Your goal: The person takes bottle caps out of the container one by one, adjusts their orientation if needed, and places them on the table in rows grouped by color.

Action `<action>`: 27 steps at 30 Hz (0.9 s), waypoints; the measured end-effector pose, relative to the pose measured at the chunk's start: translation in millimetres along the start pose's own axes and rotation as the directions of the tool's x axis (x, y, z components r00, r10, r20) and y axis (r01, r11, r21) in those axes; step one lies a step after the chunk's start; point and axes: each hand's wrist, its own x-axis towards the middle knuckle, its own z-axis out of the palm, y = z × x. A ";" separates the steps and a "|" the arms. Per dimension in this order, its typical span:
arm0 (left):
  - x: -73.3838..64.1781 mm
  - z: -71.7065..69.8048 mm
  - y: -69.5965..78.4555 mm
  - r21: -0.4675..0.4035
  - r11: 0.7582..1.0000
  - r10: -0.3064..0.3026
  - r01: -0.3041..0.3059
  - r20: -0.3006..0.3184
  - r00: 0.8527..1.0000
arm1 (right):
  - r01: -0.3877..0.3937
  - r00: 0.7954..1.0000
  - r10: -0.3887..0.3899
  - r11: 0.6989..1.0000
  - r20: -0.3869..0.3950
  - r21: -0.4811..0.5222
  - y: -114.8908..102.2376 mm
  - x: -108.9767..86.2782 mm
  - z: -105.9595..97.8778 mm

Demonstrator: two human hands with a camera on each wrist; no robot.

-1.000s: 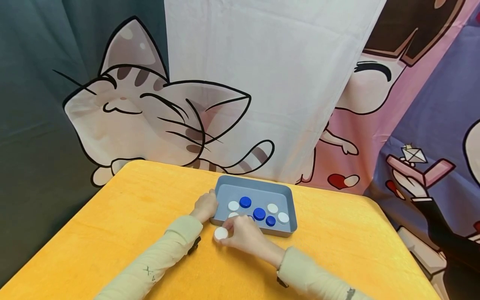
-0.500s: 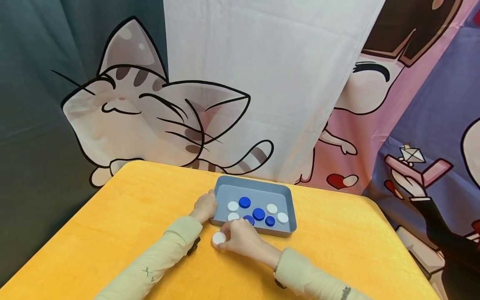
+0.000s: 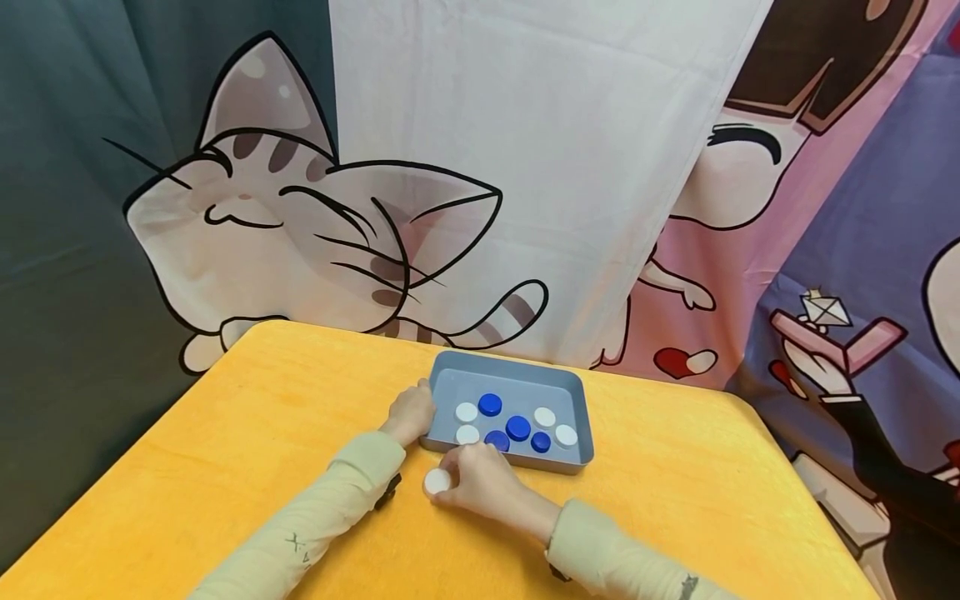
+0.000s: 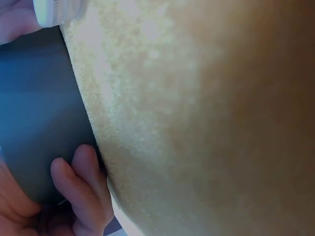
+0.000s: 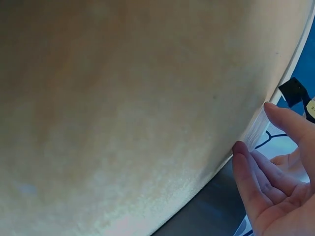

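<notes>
A grey-blue tray on the yellow table holds several white and blue bottle caps, among them a blue cap and a white cap. With its fingers against the outer wall, my left hand grips the tray's left side. In the left wrist view its fingers bend against the tray wall. My right hand pinches a white bottle cap just in front of the tray, low over the cloth. The ridged side of that cap shows between thumb and fingers in the right wrist view.
A yellow cloth covers the table around the tray. Behind stands a curtain printed with cartoon figures. A black strap-like piece and a dark cable appear at the right of the right wrist view.
My right hand has moved slightly toward me and left with the white bottle cap, uncovering more of the caps in the tray's front. The left hand and tray stay in place.
</notes>
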 end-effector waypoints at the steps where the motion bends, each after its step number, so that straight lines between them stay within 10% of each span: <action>1: 0.1 0.3 0.0 0.002 1.000 0.001 -0.001 0.000 1.000 | -0.001 1.000 0.001 1.000 -0.001 -0.001 0.0 -0.3 0.3; 27: 0.2 0.1 0.1 -0.023 1.000 -0.011 0.011 0.008 1.000 | -0.024 1.000 0.025 0.997 -0.018 0.068 1.4 -3.6 -8.5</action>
